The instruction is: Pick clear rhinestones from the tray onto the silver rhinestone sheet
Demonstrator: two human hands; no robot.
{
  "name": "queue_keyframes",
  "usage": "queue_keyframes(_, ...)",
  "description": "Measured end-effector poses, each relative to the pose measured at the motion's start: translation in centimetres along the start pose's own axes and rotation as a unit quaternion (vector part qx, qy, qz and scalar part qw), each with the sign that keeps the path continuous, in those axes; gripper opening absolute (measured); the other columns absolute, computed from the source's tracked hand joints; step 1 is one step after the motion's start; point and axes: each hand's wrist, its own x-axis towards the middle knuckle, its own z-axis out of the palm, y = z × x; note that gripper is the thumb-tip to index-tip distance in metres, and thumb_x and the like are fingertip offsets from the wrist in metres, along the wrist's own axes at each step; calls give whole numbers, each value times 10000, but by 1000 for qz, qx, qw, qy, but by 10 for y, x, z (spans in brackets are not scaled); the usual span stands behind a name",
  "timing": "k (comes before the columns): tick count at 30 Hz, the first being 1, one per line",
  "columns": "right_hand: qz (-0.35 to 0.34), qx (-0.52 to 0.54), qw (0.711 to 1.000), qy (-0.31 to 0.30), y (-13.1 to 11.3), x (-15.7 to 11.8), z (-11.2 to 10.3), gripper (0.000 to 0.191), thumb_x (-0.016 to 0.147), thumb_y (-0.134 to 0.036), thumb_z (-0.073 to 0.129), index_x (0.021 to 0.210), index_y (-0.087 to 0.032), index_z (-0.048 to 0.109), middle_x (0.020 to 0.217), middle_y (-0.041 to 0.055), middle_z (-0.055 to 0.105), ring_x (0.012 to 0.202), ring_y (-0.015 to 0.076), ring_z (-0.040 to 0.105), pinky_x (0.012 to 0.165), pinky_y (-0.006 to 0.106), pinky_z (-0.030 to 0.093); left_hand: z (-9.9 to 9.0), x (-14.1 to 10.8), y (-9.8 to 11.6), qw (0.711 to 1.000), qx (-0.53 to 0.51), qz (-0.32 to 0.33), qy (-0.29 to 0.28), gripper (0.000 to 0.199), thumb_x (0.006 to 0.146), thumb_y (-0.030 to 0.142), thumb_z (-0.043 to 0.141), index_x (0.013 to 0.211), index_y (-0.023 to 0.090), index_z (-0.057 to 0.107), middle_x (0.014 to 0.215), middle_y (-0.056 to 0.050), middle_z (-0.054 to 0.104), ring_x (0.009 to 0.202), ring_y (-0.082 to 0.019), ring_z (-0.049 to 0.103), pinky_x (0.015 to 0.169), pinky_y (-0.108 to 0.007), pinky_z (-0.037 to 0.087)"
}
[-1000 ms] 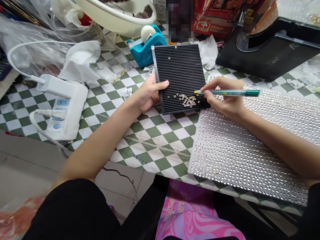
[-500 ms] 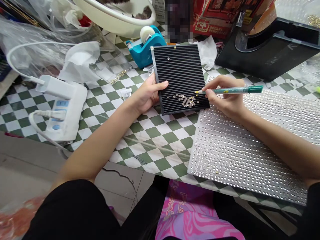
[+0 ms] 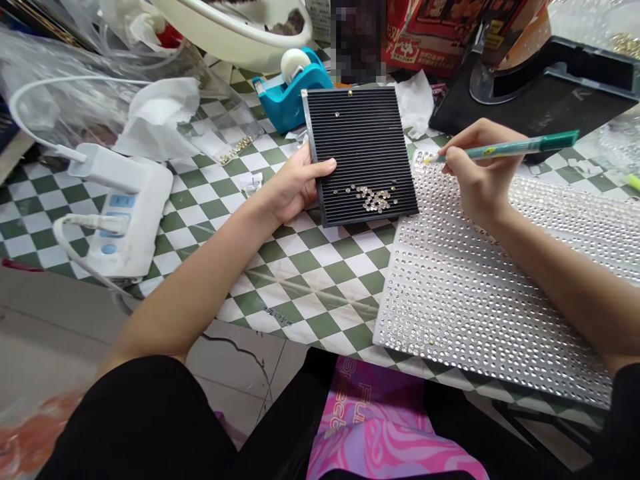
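Observation:
My left hand (image 3: pixel 300 185) grips the left edge of a black ridged tray (image 3: pixel 365 147), thumb on top, fingers underneath. Small clear rhinestones (image 3: pixel 374 198) lie in a loose cluster on the tray's lower part. My right hand (image 3: pixel 483 170) is closed round a green pen-shaped picker (image 3: pixel 515 148), held like a pencil. Its yellowish tip is over the upper left corner of a white sheet (image 3: pixel 388 320) covered in rows of shiny stones. Whether the tip touches the sheet or carries a stone is too small to tell.
A blue tape dispenser (image 3: pixel 295 90) stands behind the tray, with a black dispenser-like holder (image 3: pixel 540 100) at the back right. On the left lies a white power strip (image 3: pixel 135 227) with cables. A pale basin (image 3: pixel 240 40) and red box (image 3: pixel 425 40) stand behind.
My right hand has moved right and slightly up, taking the picker's tip from above the tray to the sheet's upper left corner. My left hand and the tray stay nearly still.

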Motion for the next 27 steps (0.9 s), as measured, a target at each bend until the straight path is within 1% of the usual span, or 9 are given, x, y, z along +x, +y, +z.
queue_keyframes(3, -11, -9, 1000, -17, 6, -1, 0, 244, 813, -279, 759, 633, -319, 599, 652, 27, 662, 591, 205, 576, 589, 436, 473, 1, -1, 1, 1000, 2, 0, 6, 595, 815, 279, 781, 1367, 203, 575, 1463, -134, 691, 1367, -395, 649, 1014, -466, 650)
queue_keyframes(5, -17, -23, 999, -33, 9, -1, -1, 266, 826, -263, 760, 632, -320, 587, 658, 33, 663, 594, 206, 562, 583, 438, 451, 2, -1, 2, 1000, 1, -1, 8, 595, 814, 284, 783, 1367, 210, 579, 1465, -128, 691, 1372, -394, 645, 1019, -465, 648)
queue_keyframes(7, -26, -29, 999, -35, 10, -2, -1, 279, 830, -262, 765, 630, -316, 577, 659, 39, 658, 589, 211, 551, 578, 446, 442, 2, -2, 2, 1000, 0, -2, 8, 610, 811, 288, 782, 1380, 220, 575, 1444, -122, 705, 1382, -401, 636, 1022, -480, 645)
queue_keyframes(14, -31, -52, 997, -46, 12, -1, -1, 283, 831, -268, 769, 629, -309, 576, 652, 22, 662, 597, 202, 568, 563, 426, 461, 5, -3, 6, 1000, 11, 4, 7, 671, 784, 289, 794, 1405, 206, 555, 1434, -155, 695, 1427, -429, 593, 1074, -516, 614)
queue_keyframes(17, -34, -22, 998, -37, 8, -3, -1, 257, 870, -330, 763, 664, -308, 610, 685, 28, 682, 618, 214, 609, 587, 430, 503, 6, -4, 6, 1000, 11, 1, 8, 681, 798, 287, 776, 1431, 201, 538, 1439, -155, 690, 1416, -424, 603, 1054, -508, 627)
queue_keyframes(19, -41, 14, 998, -34, 3, -7, -1, 212, 901, -396, 750, 730, -304, 664, 744, 32, 718, 662, 230, 662, 633, 440, 551, 6, -3, 5, 1000, 7, 1, 8, 670, 804, 288, 773, 1427, 203, 541, 1440, -151, 691, 1396, -418, 621, 1023, -495, 643)
queue_keyframes(21, -43, 44, 996, -57, -3, -11, 0, 167, 922, -464, 737, 851, -313, 722, 836, 37, 755, 736, 252, 717, 693, 456, 597, 5, -3, 4, 1000, 4, 1, 5, 654, 810, 293, 775, 1419, 211, 551, 1451, -142, 690, 1379, -405, 636, 997, -479, 656)
queue_keyframes(24, -31, 49, 989, -133, -11, -17, 2, 202, 925, -531, 728, 988, -340, 755, 925, 43, 787, 832, 274, 760, 745, 461, 634, 4, -2, 4, 1000, 3, -2, 7, 603, 811, 282, 781, 1373, 209, 575, 1492, -128, 671, 1389, -381, 629, 996, -448, 655)
queue_keyframes(27, -42, 29, 983, -178, -15, -18, 2, 184, 924, -510, 727, 950, -334, 772, 889, 47, 795, 790, 269, 749, 726, 455, 638, 4, -2, 4, 1000, 2, -3, 13, 563, 807, 276, 790, 1328, 202, 588, 1509, -127, 661, 1398, -383, 623, 1007, -451, 647)
